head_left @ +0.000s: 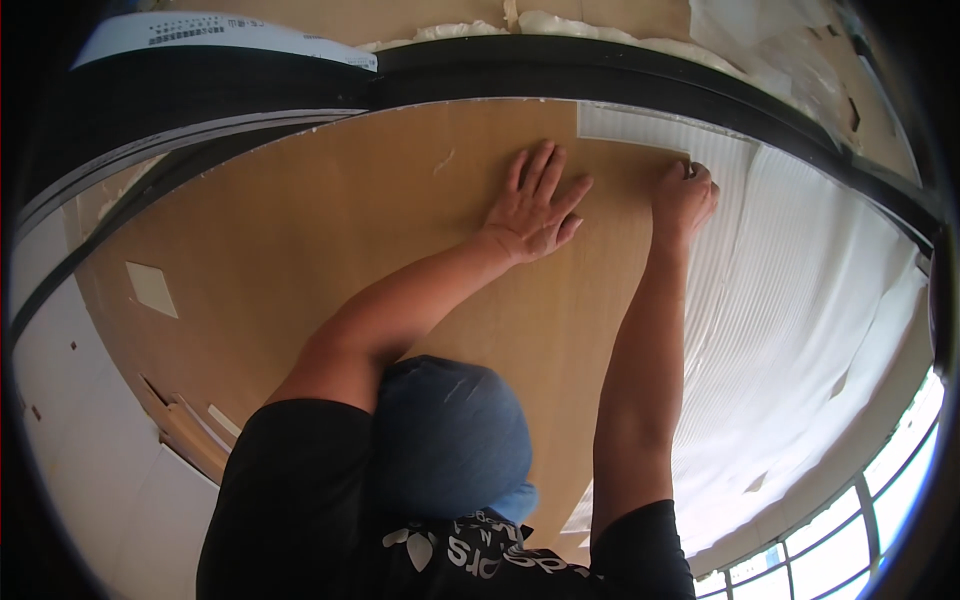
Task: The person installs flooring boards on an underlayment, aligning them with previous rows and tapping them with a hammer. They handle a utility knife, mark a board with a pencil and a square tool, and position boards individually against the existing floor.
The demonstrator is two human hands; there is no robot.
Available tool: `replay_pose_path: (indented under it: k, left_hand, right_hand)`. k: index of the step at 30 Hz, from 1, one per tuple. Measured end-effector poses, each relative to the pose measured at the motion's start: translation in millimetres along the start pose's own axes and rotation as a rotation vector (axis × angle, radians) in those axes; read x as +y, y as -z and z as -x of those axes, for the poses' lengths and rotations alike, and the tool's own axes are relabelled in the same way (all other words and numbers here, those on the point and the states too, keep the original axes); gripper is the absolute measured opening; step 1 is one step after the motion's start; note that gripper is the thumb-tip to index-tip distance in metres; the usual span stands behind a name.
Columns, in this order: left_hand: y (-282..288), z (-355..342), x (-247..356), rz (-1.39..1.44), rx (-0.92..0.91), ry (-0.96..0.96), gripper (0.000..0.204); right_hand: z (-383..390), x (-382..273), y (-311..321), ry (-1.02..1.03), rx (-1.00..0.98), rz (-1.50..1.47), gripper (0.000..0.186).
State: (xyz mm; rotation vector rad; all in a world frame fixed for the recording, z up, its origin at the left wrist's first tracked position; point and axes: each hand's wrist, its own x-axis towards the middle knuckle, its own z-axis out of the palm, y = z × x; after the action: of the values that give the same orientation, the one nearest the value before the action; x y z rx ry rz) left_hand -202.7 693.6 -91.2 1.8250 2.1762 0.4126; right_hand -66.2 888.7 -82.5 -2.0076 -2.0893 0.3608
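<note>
A large tan board (300, 220) fills the middle of the head view. My left hand (532, 208) lies on it near its far edge, fingers spread. My right hand (684, 200) is closed at the board's stepped right edge; whatever its fingers hold is hidden. A white ribbed foam sheet (780, 300) extends to the right from beside that hand. My blue cap (450, 430) and black short sleeves show below.
A dark beam (600, 62) runs across the far side, with a white printed sheet (210, 35) at left. A small cream rectangle (150, 290) lies on the board; thin offcuts (190, 435) are at lower left. Gridded windows (830, 540) show at lower right.
</note>
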Motion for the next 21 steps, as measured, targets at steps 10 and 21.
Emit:
replay_pose_path:
  k: [10, 21]
  left_hand:
    - [2.6, -1.2, -4.1, 0.009, 0.078, -0.053, 0.057]
    - [-4.3, 2.7, -4.0, 0.03, 0.025, -0.02, 0.053]
  right_hand:
    - [-24.5, -2.0, 6.4, -0.039, 0.014, -0.001, 0.034]
    - [-16.0, 6.5, -7.3, 0.023, 0.087, 0.05, 0.03]
